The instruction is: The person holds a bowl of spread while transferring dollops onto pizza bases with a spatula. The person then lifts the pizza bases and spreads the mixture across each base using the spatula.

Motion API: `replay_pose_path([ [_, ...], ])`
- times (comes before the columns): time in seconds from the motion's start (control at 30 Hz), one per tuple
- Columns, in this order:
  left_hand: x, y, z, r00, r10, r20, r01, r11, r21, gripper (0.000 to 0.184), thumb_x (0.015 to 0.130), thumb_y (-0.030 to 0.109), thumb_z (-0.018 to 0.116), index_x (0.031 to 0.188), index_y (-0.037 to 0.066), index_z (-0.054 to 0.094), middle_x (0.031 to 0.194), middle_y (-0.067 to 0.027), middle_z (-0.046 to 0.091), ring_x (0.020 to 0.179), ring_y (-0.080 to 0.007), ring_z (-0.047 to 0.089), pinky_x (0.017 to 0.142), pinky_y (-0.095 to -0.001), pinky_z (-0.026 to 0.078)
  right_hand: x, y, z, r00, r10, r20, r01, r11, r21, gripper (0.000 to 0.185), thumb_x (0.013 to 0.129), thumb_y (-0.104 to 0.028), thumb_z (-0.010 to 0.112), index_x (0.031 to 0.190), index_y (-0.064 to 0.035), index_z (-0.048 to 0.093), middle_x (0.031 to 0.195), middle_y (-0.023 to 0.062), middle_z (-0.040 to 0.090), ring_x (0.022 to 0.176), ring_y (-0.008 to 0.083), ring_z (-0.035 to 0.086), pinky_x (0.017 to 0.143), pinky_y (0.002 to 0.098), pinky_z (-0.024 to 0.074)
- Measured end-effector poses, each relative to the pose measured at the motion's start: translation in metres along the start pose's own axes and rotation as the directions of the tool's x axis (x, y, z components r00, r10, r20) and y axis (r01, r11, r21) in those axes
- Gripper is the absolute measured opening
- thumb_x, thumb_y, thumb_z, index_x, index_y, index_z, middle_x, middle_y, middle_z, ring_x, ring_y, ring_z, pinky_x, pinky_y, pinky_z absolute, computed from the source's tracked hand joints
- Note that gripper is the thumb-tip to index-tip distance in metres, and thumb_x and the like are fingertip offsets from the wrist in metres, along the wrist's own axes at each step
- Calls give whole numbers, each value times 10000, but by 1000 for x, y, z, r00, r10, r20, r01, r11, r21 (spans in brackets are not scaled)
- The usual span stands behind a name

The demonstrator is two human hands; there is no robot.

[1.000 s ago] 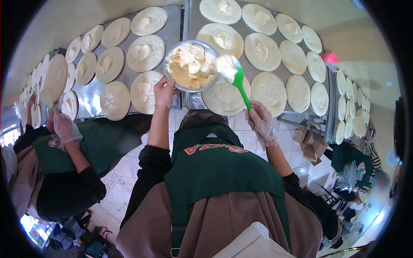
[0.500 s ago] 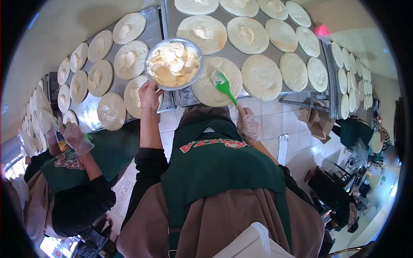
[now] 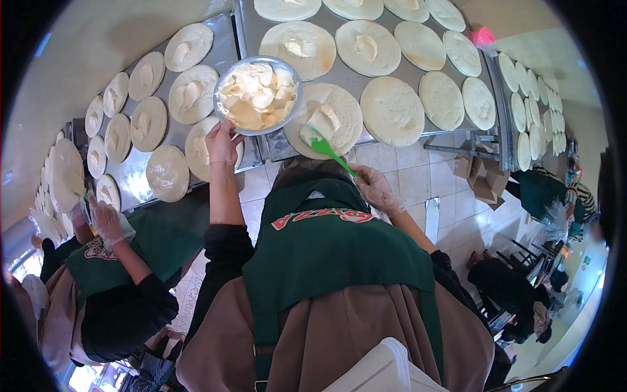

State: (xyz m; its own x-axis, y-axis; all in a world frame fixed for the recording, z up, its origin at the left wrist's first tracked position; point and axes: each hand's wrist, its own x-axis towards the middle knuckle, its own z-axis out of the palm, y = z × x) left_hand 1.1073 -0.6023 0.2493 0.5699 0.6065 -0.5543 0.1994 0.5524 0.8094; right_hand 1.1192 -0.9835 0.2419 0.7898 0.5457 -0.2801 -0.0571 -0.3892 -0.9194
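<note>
My left hand point(image 3: 224, 142), in a clear glove, grips the near rim of a metal bowl point(image 3: 298, 108). A pale yellow, creamy spread point(image 3: 258, 98) fills much of the bowl, which is held over the table's front part. In my gloved right hand point(image 3: 379, 189) is a green spatula point(image 3: 334, 155), its coated blade low over a round flatbread base point(image 3: 346, 134). A dollop of spread point(image 3: 328, 119) lies on that base, beside or touching the blade. To its right is a plain base point(image 3: 392, 111); behind it, another base point(image 3: 294, 52) carries a dollop.
Metal tables point(image 3: 251, 147) hold rows of bases, some with dollops. At left, a co-worker's gloved hand point(image 3: 110, 219) is near a raised base point(image 3: 65, 176). A cardboard box point(image 3: 486, 179) stands on the floor at right, near a table leg.
My right hand has moved the spatula down and left across the near base, and a dollop now lies there. The co-worker at left now has a base raised.
</note>
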Motion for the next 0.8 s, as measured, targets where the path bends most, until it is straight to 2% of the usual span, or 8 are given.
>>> replay_pose_path([
  [0.23, 6, -8, -6, 1000, 3, -2, -3, 999, -42, 130, 830, 97, 585, 912, -1, 606, 739, -37, 569, 642, -144, 579, 577, -366, 560, -7, -54, -34, 915, 279, 292, -358, 896, 264, 285, 910, -150, 500, 1172, -43, 535, 729, -32, 479, 583, 32, 398, 510, 174, 349],
  [0.3, 7, -9, -8, 1000, 15, 5, -15, 1000, -17, 79, 809, 79, 562, 817, 5, 591, 756, -66, 586, 704, -180, 616, 674, -430, 576, -9, -71, -41, 880, 301, 368, -434, 825, 362, 301, 917, -178, 494, 1180, -34, 523, 707, -32, 446, 608, 44, 392, 545, 195, 342],
  [0.43, 6, -9, -9, 1000, 22, 13, -22, 1000, -12, 83, 818, 82, 562, 825, 5, 594, 752, -57, 588, 696, -172, 613, 668, -420, 577, -2, -95, -51, 876, 306, 373, -441, 822, 360, 280, 936, -150, 450, 1188, -38, 498, 719, -22, 453, 562, 46, 396, 498, 189, 343],
  [0.5, -1, -5, -3, 999, 42, 16, -42, 999, -13, 119, 825, 87, 578, 901, 13, 630, 756, -36, 608, 658, -120, 595, 549, -310, 549, 6, -100, -48, 948, 188, 258, -292, 837, 462, 271, 945, -106, 409, 1201, -46, 472, 732, -6, 468, 530, 55, 411, 456, 182, 345],
  [0.57, -4, -4, -3, 998, 51, 30, -51, 999, 8, 91, 832, 100, 577, 858, 22, 616, 745, -32, 593, 664, -127, 595, 593, -344, 561, 24, -102, -40, 973, 65, 220, -160, 879, 449, 275, 947, -87, 388, 1214, -57, 450, 742, 7, 482, 529, 60, 424, 456, 177, 366],
  [0.7, -5, -3, -2, 996, 68, 60, -71, 996, 50, 86, 848, 126, 583, 823, 46, 603, 727, -15, 571, 660, -123, 584, 624, -356, 567, 68, -116, -24, 997, -74, 33, 72, 996, 47, 258, 927, -85, 418, 1169, -31, 491, 742, 54, 548, 558, 142, 515, 502, 277, 433],
  [0.77, -4, -4, -4, 995, 76, 67, -79, 996, 45, 89, 852, 132, 582, 852, 49, 614, 749, -13, 589, 681, -115, 591, 618, -335, 560, 81, -141, -18, 971, -235, 48, 232, 875, -425, 234, 916, -114, 432, 1108, -22, 529, 731, 125, 591, 600, 228, 582, 530, 347, 454],
  [0.8, -6, -3, -2, 995, 72, 65, -75, 996, 50, 94, 854, 132, 580, 867, 48, 620, 757, -14, 600, 686, -111, 596, 613, -325, 557, 88, -142, -12, 969, -239, 56, 240, 873, -424, 234, 916, -114, 432, 1108, -22, 529, 731, 125, 591, 600, 228, 582, 530, 347, 454],
])
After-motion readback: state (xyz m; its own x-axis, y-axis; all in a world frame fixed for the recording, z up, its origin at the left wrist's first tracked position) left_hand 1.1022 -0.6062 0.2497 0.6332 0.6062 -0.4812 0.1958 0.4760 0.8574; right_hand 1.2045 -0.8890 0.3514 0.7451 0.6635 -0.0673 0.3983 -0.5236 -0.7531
